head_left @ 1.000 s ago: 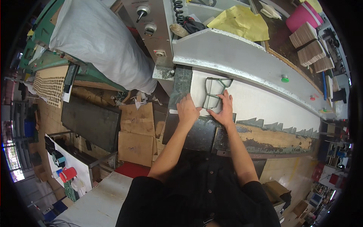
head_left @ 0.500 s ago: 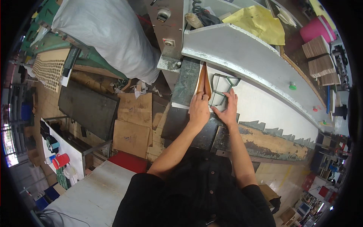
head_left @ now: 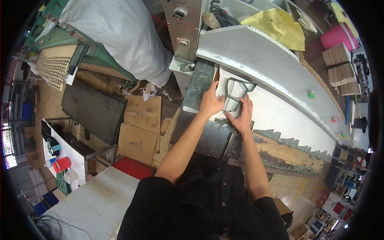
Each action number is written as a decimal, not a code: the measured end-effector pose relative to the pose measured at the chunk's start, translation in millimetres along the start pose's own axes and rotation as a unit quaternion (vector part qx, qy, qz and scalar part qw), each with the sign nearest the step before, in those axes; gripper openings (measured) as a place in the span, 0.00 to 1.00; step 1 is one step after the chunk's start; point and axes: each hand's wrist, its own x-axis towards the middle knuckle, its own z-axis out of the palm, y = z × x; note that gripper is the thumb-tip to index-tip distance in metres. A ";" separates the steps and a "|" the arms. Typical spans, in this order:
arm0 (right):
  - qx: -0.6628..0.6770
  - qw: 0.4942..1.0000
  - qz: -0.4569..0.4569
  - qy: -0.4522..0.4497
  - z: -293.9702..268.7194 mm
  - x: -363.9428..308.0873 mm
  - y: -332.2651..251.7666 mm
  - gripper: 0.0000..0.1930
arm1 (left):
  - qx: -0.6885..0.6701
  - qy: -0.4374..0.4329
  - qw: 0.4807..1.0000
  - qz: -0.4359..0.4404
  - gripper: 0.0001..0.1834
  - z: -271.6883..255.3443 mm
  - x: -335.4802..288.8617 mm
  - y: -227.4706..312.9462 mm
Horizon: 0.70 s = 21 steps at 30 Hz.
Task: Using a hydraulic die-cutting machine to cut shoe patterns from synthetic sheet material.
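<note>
Presently, both hands work close together at the left end of a white sheet (head_left: pixel 280 110), which is spread over a dark green counter (head_left: pixel 201 86). On this sheet, near its left end, lies a green metal frame (head_left: pixel 233 97), made of thin bars with an irregular outline and an inner bar. The right hand (head_left: pixel 242 116) has its grip around the lower right part of the frame: the thumb is at the lower bar, and the fingers reach up along the right side. The left hand (head_left: pixel 212 102) lies at the left edge of the sheet, just beside the frame, with its thumb toward it. Beyond the left fingers, a narrow brown strip (head_left: pixel 217 75) shows at this edge. Whether the left grip pinches something, I cannot tell, because the fingers hide it.

The near edge of the sheet is jagged farther to the right, and a worn wooden board (head_left: pixel 286 154) runs along there. Behind the sheet passes a wide grey beam (head_left: pixel 256 48) with a green button (head_left: pixel 311 94). Above the beam lies yellow paper (head_left: pixel 276 28), and to its right stands a pink container (head_left: pixel 339 37). A big white sack (head_left: pixel 120 40) leans at the left side.
</note>
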 end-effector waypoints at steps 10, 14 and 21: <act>-0.019 0.998 0.045 -0.036 -0.7 1.5 -3.1 0.45 | 0.084 0.042 0.995 -0.024 0.24 12.8 44.5 -3.0; -0.013 0.999 0.042 -0.019 -1.8 1.3 -1.7 0.45 | 0.073 0.051 0.994 -0.066 0.21 16.2 53.1 -0.5; -0.005 0.999 0.028 -0.017 -0.2 1.3 -4.1 0.46 | 0.006 0.137 0.985 -0.100 0.29 28.6 65.2 -41.5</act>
